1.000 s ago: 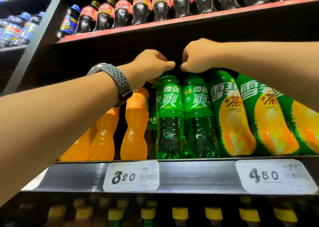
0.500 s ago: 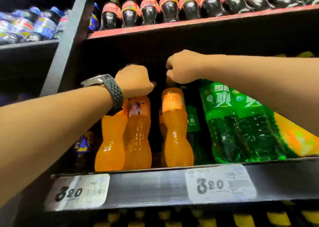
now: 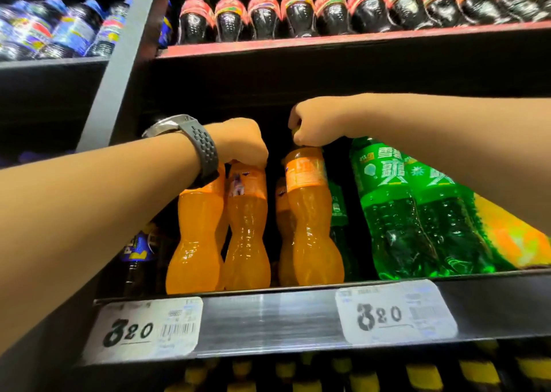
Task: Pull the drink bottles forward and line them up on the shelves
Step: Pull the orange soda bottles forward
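Note:
Orange soda bottles stand at the front of the middle shelf (image 3: 268, 311). My left hand (image 3: 241, 143), a grey watch on its wrist, is closed over the top of one orange bottle (image 3: 247, 236), with another orange bottle (image 3: 195, 242) touching it on the left. My right hand (image 3: 316, 123) grips the cap of a third orange bottle (image 3: 313, 227), which stands apart to the right. Another orange bottle is partly hidden behind that one. Green soda bottles (image 3: 396, 213) stand to the right of it.
Dark cola bottles with red labels (image 3: 298, 13) line the red-edged shelf above. Blue-labelled bottles (image 3: 53, 31) fill the upper left bay, and one stands low left (image 3: 140, 248). Yellow-capped bottles (image 3: 423, 373) sit below. Two price tags read 3.20 (image 3: 393, 314).
My hands and my view shifted left from the green bottles to the orange ones. Both hands now grip orange bottle tops, and these bottles stand closer to the shelf's front edge.

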